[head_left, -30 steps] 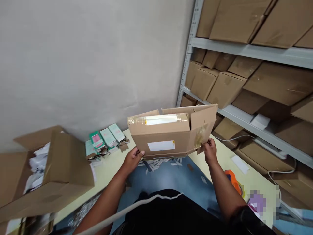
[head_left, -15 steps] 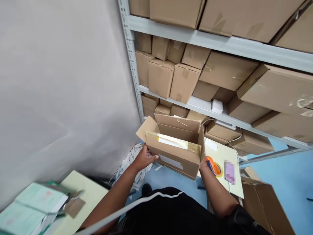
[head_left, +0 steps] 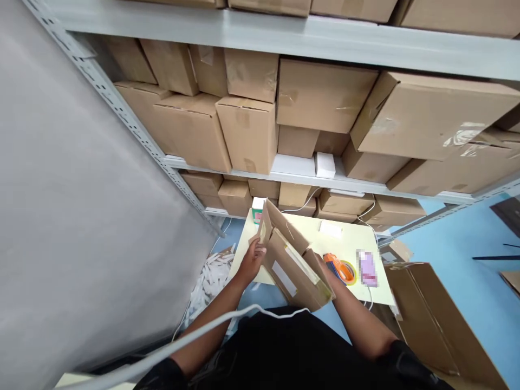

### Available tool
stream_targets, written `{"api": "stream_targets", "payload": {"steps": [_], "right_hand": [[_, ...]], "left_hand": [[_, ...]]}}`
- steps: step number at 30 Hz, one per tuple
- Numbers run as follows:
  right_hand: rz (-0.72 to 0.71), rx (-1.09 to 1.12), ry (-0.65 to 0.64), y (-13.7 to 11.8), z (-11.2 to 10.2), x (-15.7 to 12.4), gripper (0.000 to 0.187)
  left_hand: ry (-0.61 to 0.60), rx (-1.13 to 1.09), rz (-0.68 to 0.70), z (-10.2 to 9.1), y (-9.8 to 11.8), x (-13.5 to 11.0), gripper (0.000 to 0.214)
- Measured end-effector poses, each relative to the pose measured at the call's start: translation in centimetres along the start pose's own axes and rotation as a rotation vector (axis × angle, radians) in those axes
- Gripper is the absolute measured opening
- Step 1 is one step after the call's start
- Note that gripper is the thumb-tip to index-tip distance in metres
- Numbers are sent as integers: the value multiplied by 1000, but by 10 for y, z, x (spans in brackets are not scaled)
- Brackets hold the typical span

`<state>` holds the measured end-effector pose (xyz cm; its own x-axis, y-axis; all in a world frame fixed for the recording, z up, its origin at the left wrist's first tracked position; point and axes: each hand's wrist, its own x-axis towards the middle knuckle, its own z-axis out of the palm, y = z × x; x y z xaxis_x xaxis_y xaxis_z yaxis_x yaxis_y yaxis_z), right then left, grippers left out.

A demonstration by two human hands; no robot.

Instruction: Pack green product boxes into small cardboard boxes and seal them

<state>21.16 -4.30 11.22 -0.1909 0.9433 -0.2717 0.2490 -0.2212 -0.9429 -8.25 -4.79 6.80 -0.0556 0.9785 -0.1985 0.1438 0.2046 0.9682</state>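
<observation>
I hold an open cardboard box [head_left: 293,271] with a white label and clear tape, tilted steeply over the near edge of a pale yellow table [head_left: 349,238]. My left hand [head_left: 254,257] grips its left end near a raised flap. My right hand [head_left: 323,265] is mostly hidden behind the box's right side and seems to grip it there. An orange tape dispenser [head_left: 340,269] lies on the table just right of the box.
A grey metal shelf rack [head_left: 292,170] packed with cardboard boxes stands behind the table. A large open carton [head_left: 439,319] sits on the blue floor at right. White paper strips [head_left: 211,276] litter the floor at left, by the grey wall. A white cable crosses my lap.
My view swung right from the first table to the shelves. I carried the box along, brought it over the small yellow table and tipped it steeply.
</observation>
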Motion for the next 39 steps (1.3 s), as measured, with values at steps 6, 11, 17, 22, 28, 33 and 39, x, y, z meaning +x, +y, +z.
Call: {"api": "stream_targets", "payload": {"steps": [6, 11, 17, 22, 28, 33, 39], "right_hand": [[-36, 5, -243, -19, -52, 2, 66], [39, -200, -344, -35, -76, -7, 59], [-12, -274, -132, -31, -103, 9, 33], [15, -179, -1, -33, -117, 21, 37], [3, -191, 159, -54, -121, 22, 45], [1, -285, 388, -49, -104, 29, 51], [-19, -342, 440, -25, -72, 42, 63]], "left_hand": [[310, 150, -53, 8, 59, 49, 86], [175, 283, -109, 30, 102, 57, 94], [178, 539, -60, 30, 131, 27, 87], [22, 665, 11, 19, 159, 11, 87], [-179, 569, 148, 2, 170, 6, 89], [-310, 413, 135, -12, 151, 24, 85], [-372, 557, 165, -6, 122, 51, 93]]}}
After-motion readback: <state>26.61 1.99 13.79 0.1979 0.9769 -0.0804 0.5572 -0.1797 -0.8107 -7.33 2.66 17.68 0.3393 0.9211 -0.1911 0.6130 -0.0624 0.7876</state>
